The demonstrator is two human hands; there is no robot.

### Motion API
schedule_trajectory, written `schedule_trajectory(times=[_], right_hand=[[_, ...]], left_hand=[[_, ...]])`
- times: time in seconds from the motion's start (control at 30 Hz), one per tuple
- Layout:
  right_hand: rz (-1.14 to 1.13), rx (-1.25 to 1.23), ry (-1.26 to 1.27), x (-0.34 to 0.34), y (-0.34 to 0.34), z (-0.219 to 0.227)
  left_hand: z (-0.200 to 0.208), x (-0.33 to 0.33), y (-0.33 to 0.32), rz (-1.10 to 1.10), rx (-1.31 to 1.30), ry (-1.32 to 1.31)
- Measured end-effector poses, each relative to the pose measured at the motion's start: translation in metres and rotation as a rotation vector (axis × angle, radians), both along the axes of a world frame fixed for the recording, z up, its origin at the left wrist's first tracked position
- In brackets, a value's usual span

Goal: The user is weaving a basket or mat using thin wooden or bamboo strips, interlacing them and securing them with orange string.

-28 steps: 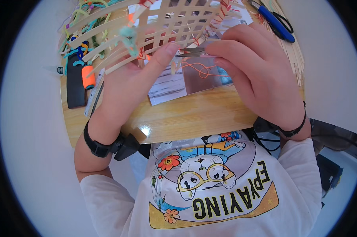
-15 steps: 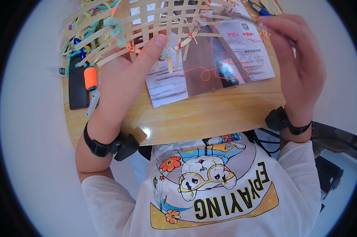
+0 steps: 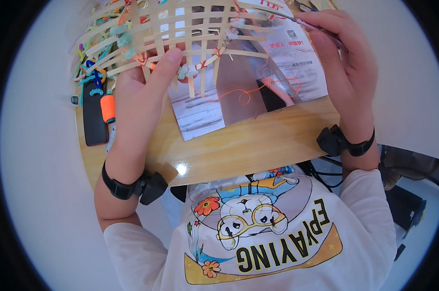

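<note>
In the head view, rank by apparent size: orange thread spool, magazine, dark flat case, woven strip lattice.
Largest to smallest:
1. Woven strip lattice and magazine: unsure which is larger; the lattice overlaps the magazine and seems nearer the camera.
2. Dark flat case.
3. Orange thread spool.

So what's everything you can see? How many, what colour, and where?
woven piece: one, pale tan, top
fuzzy tufts: several, green and white, on the woven piece
pointed tool: one, metallic, upper right
printed paper: one, multicoloured, centre
loose thread: count unclear, orange, over the printed paper
table: one, wood-toned, under the printed paper
craft tangle: one pile, multicoloured, upper left
spool: one, orange, left
flat slab: one, black, beside the spool
shirt: one, printed white, bottom
wristbands: two, black, left and right
left grip: one, bare, holding the woven piece
right grip: one, bare, holding the pointed tool
</note>
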State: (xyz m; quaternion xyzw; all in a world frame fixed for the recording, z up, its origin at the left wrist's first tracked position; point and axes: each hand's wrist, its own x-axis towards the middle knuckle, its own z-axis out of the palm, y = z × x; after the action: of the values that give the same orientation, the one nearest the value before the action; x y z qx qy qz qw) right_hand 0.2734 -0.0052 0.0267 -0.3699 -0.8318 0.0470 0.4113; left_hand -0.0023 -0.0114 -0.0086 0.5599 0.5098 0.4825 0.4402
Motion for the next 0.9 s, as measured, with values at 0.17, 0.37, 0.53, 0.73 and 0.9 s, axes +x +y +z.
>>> schedule_trajectory(times=[0.17, 0.37, 0.53, 0.73, 0.9], right_hand=[[-0.057, -0.162, 0.095, 0.003, 0.008, -0.006], [-0.126, -0.160, 0.268, 0.014, 0.015, -0.015], [-0.244, -0.343, -0.020, 0.021, 0.039, -0.039], [-0.168, -0.503, 0.229, 0.006, 0.033, -0.037], [0.047, -0.737, 0.473, -0.027, 0.018, -0.029]], left_hand=[[0.003, -0.001, -0.001, -0.010, -0.018, -0.035], [0.004, -0.001, 0.000, 0.006, -0.024, -0.087], [0.004, 0.000, -0.001, 0.022, -0.097, -0.109], [0.001, 0.000, -0.003, -0.004, -0.071, -0.149], [0.001, 0.002, -0.003, -0.009, -0.065, -0.123]])
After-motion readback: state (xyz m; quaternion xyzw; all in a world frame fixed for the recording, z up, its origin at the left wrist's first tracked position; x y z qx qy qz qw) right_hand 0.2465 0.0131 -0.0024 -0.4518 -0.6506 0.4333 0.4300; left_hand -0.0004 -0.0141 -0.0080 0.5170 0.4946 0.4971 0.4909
